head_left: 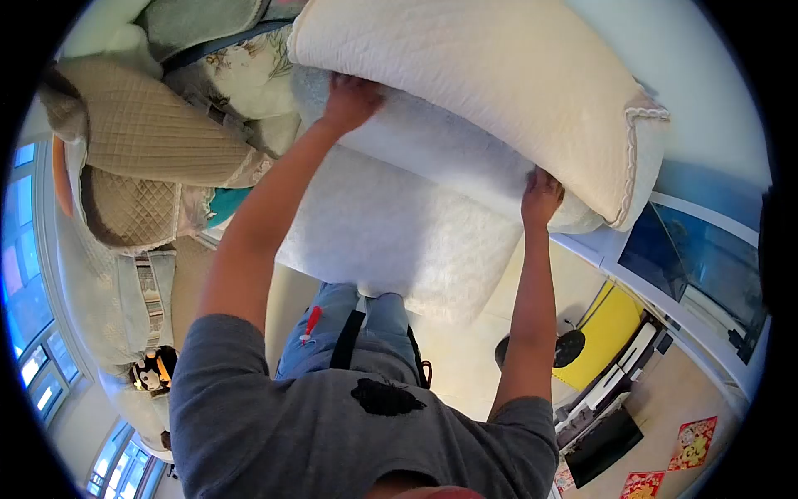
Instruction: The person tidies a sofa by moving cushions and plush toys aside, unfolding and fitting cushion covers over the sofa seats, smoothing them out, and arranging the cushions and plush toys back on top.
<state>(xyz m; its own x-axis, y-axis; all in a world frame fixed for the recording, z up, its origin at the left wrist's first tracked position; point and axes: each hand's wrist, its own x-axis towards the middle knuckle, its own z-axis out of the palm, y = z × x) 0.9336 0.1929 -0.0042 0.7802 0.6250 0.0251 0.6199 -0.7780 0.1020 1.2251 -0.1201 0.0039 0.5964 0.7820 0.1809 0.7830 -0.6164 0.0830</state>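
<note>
A cream quilted sofa cover with lace trim drapes over the backrest of a pale grey sofa. My left hand is closed at the cover's lower edge, towards its left end, with the fingertips partly hidden. Farther right along the same edge, my right hand has its fingers curled in against the cover. Below both hands runs the grey lower backrest. The light seat lies between my arms, in front of my legs.
Brown quilted covers and a floral cushion are heaped at left. A black-and-white plush toy lies lower left. At right stand a glass-fronted cabinet, a yellow panel and a round black object.
</note>
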